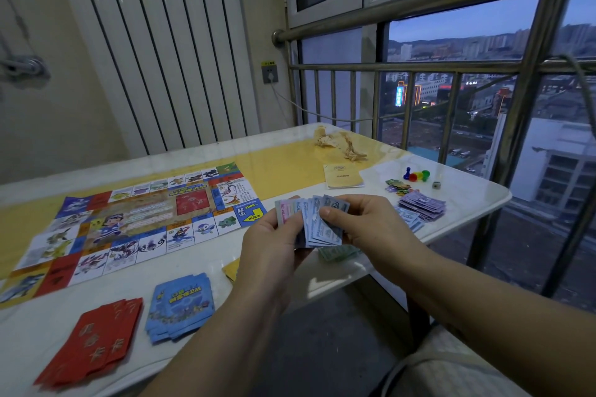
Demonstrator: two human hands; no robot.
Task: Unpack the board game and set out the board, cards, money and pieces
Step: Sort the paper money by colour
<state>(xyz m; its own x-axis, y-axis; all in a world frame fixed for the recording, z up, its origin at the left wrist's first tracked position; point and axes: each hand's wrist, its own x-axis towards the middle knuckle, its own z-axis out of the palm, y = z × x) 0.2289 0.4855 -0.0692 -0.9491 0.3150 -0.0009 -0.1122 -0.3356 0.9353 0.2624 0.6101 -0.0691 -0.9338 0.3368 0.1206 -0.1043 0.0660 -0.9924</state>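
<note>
sorting the money [317,222] — both hands, left hand [274,242] and right hand [367,222], pinch the fanned notes above the worktop [290,167] edge — next, probably, dealing notes onto the purple stack [422,206].

I see a white table [467,193] with a yellow centre strip, standing in a balcony corner. Behind its far edge is a white ribbed wall panel [161,42], and beside that a wall socket [270,74] with a cable [316,111] trailing right. Beyond the table's right edge, a steel railing [419,67] fronts the windows [464,26], which show a city at dusk. The light is dim and the floor [322,348] grey.
</note>
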